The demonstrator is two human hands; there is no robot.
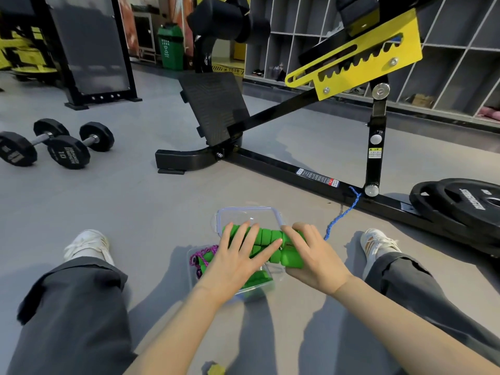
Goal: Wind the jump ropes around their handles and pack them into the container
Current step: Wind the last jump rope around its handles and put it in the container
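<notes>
A clear plastic container (195, 269) stands on the floor between my legs, with its clear lid (250, 213) lying just behind it. Green foam jump rope handles (266, 236) lie across its top. My left hand (238, 262) presses flat on them with straight fingers. My right hand (315, 255) grips the right end of the green handles (290, 257), fingers curled over them. A purple rope (201, 255) wound on a green handle sits at the container's left side. A blue rope (342, 212) trails on the floor from behind my right hand toward the bench frame.
A black bench frame (297, 169) crosses the floor behind the container. Weight plates (460, 207) lie at the right, dumbbells (54, 144) at the left. My white shoes (86, 244) flank the container. A yellow object (215, 369) shows at the bottom edge.
</notes>
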